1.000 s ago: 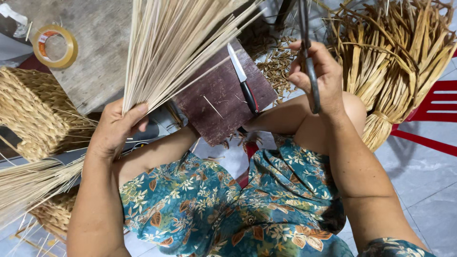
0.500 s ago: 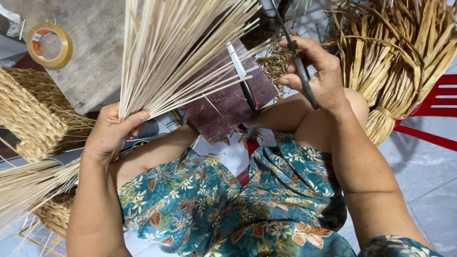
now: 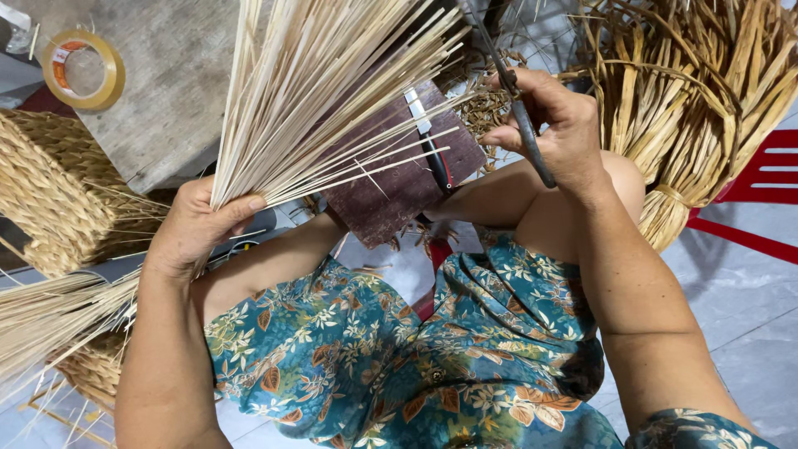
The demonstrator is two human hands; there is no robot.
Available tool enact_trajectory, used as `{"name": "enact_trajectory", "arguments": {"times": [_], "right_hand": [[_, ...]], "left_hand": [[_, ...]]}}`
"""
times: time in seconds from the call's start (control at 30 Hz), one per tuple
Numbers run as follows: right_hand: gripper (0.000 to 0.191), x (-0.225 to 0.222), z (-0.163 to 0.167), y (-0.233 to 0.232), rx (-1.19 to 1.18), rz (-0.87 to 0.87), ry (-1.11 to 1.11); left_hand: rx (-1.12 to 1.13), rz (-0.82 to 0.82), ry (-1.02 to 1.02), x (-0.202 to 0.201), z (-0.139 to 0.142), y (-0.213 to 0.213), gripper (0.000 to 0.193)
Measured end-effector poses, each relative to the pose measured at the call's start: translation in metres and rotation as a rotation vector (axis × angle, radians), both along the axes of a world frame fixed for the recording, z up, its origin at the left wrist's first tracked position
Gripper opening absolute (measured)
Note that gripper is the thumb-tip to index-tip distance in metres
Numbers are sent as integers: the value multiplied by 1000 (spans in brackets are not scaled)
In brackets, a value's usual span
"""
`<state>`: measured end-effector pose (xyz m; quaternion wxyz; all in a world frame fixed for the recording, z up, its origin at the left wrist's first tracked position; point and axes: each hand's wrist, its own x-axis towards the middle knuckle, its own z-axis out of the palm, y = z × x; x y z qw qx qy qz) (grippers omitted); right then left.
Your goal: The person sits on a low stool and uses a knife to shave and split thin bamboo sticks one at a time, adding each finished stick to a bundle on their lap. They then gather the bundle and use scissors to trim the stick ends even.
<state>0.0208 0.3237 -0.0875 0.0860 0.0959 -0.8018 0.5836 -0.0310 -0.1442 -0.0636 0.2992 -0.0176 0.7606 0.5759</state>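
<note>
My left hand grips a fanned bundle of thin pale reed strips near its base, the strips spreading up and to the right. My right hand is closed around a long dark metal tool, held slanted, its tip pointing up towards the ends of the strips. Below the strips lies a dark brown board with a small knife resting on it.
A roll of yellow tape lies on a grey slab at upper left. A woven basket stands at the left. A tied sheaf of brown dried stalks stands at the right beside a red plastic chair.
My right hand with the tool has moved left and tilted towards the strip ends. My left hand keeps hold of the bundle, which has shifted slightly.
</note>
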Motion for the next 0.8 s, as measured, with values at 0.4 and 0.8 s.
{"name": "enact_trajectory", "arguments": {"times": [0.4, 0.8], "right_hand": [[57, 6, -3, -4, -184, -6, -106], [60, 2, -9, -24, -293, -43, -97]], "left_hand": [[56, 45, -37, -2, -5, -9, 9], [47, 46, -73, -11, -1, -9, 28]]}}
